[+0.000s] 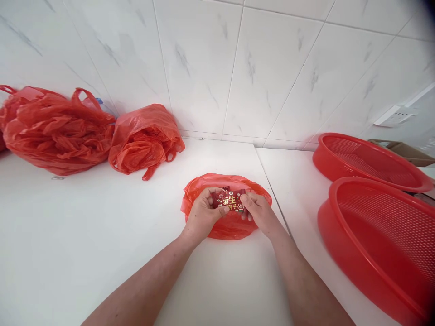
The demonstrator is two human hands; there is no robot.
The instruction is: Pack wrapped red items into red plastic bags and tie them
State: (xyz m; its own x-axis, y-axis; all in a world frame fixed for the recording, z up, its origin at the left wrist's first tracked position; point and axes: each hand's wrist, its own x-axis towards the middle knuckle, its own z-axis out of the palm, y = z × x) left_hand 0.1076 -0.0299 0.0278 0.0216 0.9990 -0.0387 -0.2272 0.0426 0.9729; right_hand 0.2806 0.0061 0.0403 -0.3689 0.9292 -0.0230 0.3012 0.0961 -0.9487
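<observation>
Between my two hands is a small dark red snack packet [231, 200] with gold characters and white flower prints. My left hand [203, 210] grips its left end, thumb on the front near the lower edge. At the right end, my right hand [261, 212] pinches it with the thumb on top and the fingers behind. Under both hands an open red plastic bag [234, 228] lies spread on the white table. Part of another dark red packet [226, 188] shows just behind the held one; whether it is held too I cannot tell.
Crumpled red plastic bags [57, 131] and a smaller red bag bundle [146, 140] sit along the tiled wall at the left. Two red perforated baskets [343, 217] stand at the right, with a brown box [404, 151] behind. A seam [273, 192] runs between table sections.
</observation>
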